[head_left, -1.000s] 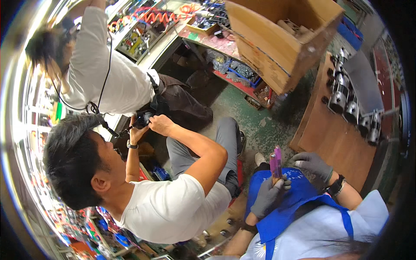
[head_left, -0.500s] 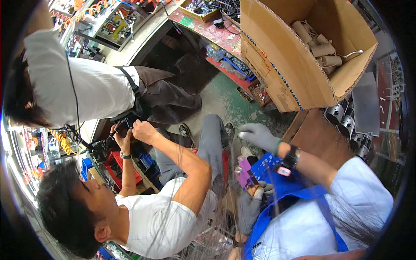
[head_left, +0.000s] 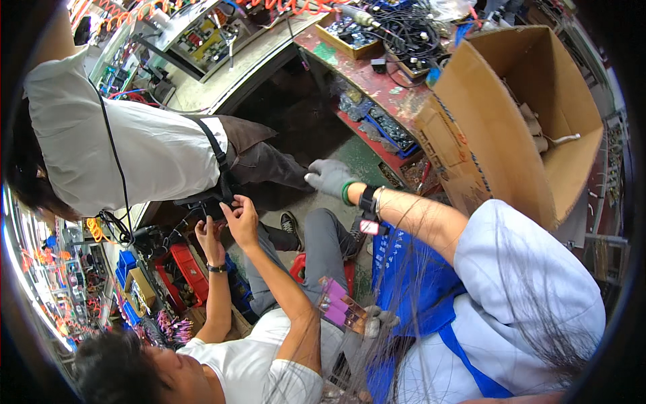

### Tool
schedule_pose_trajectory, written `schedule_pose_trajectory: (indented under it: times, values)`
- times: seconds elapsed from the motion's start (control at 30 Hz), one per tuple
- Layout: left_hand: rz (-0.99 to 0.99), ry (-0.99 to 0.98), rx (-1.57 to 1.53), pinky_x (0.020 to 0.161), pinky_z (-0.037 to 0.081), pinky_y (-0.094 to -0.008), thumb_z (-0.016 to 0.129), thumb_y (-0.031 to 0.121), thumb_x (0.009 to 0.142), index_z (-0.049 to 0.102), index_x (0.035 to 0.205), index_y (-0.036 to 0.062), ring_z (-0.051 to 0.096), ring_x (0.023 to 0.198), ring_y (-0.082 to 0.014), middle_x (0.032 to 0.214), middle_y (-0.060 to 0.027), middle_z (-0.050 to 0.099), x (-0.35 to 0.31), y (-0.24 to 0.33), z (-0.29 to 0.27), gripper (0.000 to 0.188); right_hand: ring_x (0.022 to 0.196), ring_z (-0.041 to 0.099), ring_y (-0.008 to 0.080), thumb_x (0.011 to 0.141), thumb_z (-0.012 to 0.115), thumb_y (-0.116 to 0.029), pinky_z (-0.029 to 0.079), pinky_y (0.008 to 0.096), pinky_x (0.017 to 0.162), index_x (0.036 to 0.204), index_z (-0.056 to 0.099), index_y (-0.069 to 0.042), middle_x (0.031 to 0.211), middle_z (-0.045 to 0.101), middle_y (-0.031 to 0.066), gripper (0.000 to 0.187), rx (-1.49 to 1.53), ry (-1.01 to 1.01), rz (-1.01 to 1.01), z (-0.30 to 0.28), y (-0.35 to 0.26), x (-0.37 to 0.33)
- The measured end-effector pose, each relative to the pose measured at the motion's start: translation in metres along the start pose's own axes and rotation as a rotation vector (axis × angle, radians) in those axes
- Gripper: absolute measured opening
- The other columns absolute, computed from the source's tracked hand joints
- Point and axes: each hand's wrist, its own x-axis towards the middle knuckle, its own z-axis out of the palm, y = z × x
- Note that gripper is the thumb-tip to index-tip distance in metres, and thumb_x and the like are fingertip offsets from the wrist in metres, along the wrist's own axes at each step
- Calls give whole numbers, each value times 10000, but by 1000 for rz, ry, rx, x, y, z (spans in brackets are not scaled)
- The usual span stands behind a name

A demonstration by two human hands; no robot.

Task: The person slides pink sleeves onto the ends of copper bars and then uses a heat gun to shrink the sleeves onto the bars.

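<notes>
So our left hand (head_left: 371,322) is down low near the bottom middle, grey glove on, fingers clenched around a little purple card-like piece (head_left: 340,310) with a brownish strip along it. It sits just above our blue apron (head_left: 410,296), right beside the elbow of the person in the white t-shirt (head_left: 262,357).

Our right hand (head_left: 330,176), also gloved, is stretched out forward with a black wristwatch (head_left: 368,200) and a green band at the wrist. Fingers look loosely released, nothing in them as far as we can see. It hovers over the dark gap under the red surface (head_left: 377,81), close to the leg of the person in the white shirt (head_left: 134,148).

The seated person's two hands (head_left: 229,225) are up at a black strap or pouch on the standing person's waist. A big open cardboard box (head_left: 511,121) sits to our right, tilted, with some brownish stuff inside. Cables (head_left: 410,30) are piled on the surface further back.
</notes>
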Motion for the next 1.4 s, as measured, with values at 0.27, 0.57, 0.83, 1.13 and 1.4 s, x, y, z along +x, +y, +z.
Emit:
schedule_pose_trajectory:
  times: [0.27, 0.57, 0.83, 1.13, 1.4]
  values:
    - [84, 124, 174, 629, 486, -242, 567, 152, 909, 378, 1094, 23, 590, 688, -133, 798, -82, 585, 143, -40, -101, 295, 964, 609, 324, 766, 592, -348, 490, 433, 816, 989, 640, -56, 1019, 636, 165, 370, -430, -152, 16, -12, 42, 157]
    - [801, 125, 2073, 655, 519, -333, 665, 204, 800, 537, 1039, 19, 603, 749, -240, 931, -129, 595, 145, -47, -95, 328, 1059, 571, 291, 765, 630, -306, 495, 427, 816, 1139, 551, -72, 1157, 565, 123, 448, -627, -189, -68, 26, 86, 407]
    - [519, 574, 1821, 706, 518, -329, 554, 194, 878, 516, 1105, -1, 587, 844, -226, 998, -140, 582, 121, -81, -52, 302, 825, 571, 223, 758, 674, -124, 478, 348, 713, 1039, 559, 4, 903, 596, 130, 329, 791, -79, 374, 197, -113, 178]
    - [391, 465, 1705, 711, 522, -337, 561, 207, 877, 509, 1109, 11, 581, 838, -210, 974, -119, 573, 144, -113, -9, 309, 782, 589, 250, 793, 617, -164, 478, 372, 676, 976, 591, -14, 867, 615, 139, 238, 586, -2, 328, 201, -20, 291]
    - [175, 198, 1227, 716, 525, -344, 567, 217, 875, 503, 1113, 21, 577, 832, -195, 952, -100, 565, 180, -113, 25, 315, 803, 614, 301, 833, 540, -267, 488, 424, 658, 926, 636, -60, 900, 634, 147, 246, -738, -284, 68, 65, 130, 583]
